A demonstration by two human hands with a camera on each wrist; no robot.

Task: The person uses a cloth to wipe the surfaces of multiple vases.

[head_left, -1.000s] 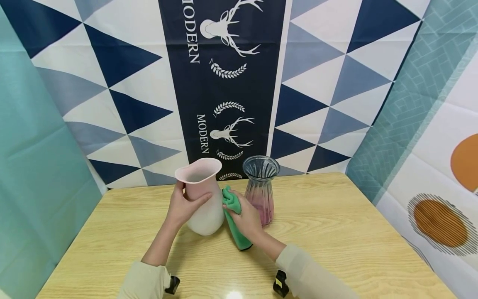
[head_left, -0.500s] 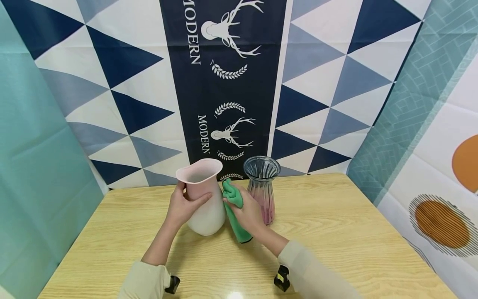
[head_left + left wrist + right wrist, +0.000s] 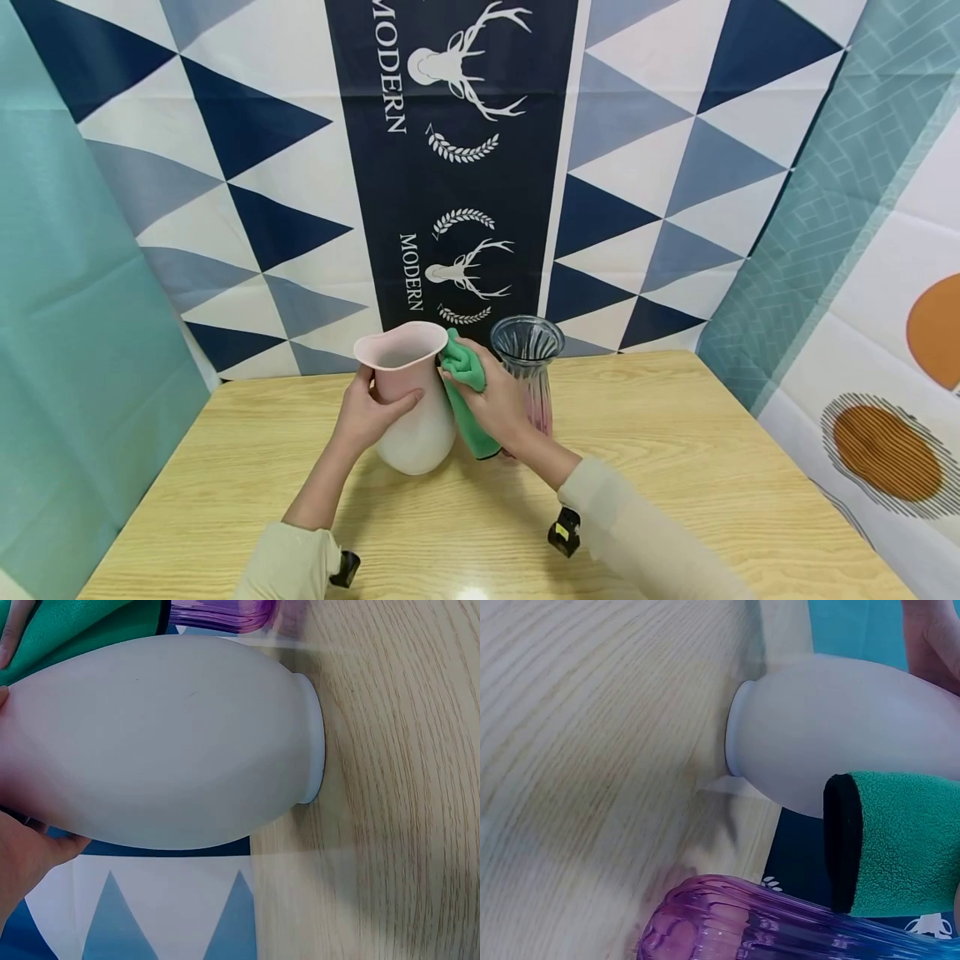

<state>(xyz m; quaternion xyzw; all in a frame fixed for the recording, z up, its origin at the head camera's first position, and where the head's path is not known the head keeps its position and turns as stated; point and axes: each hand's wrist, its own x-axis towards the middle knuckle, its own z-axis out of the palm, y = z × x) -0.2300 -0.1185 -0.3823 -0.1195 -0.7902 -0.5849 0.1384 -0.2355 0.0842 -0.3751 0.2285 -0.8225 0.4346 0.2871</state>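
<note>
A vase, pink at its wavy rim and fading to white below, stands on the wooden table. My left hand grips it around the upper body from the left, thumb across the front. On its right side, my right hand holds a bunched green cloth just under the rim, and the rest of the cloth hangs down beside the vase. In the right wrist view the cloth shows a fuzzy surface and a black edge. The left wrist view shows the vase's base on the table.
A ribbed glass vase, blue-grey at the top and pink at the bottom, stands close behind my right hand, partly hidden by it. A patterned cloth backdrop rises along the table's back edge. The wooden table extends to both sides.
My right hand has moved the green cloth upward along the vase's right side, from mid-body to the rim. The left hand and the vase stay in place.
</note>
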